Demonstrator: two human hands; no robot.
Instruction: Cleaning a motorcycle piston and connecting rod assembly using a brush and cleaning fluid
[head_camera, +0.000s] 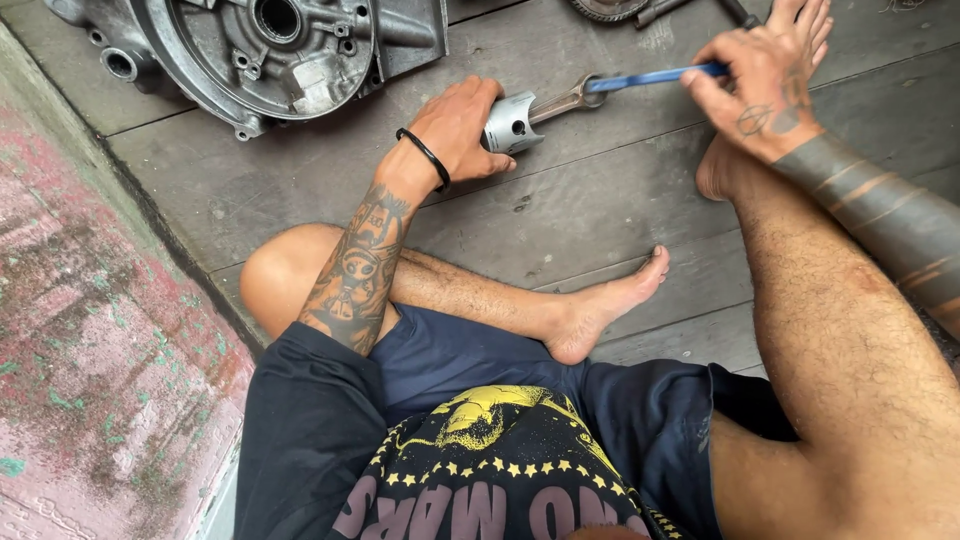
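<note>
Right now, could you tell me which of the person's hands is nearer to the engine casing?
Left. The left hand grips the piston just beside the engine casing; the right hand holds a blue tool farther away.

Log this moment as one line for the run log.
left hand: holds piston | right hand: holds blue tool at connecting rod | engine case on plank floor

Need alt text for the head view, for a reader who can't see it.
A seated person's left hand grips a silver piston with its connecting rod on a wooden plank floor, while the right hand holds a blue tool to the rod's end. A grey engine casing lies behind.
</note>
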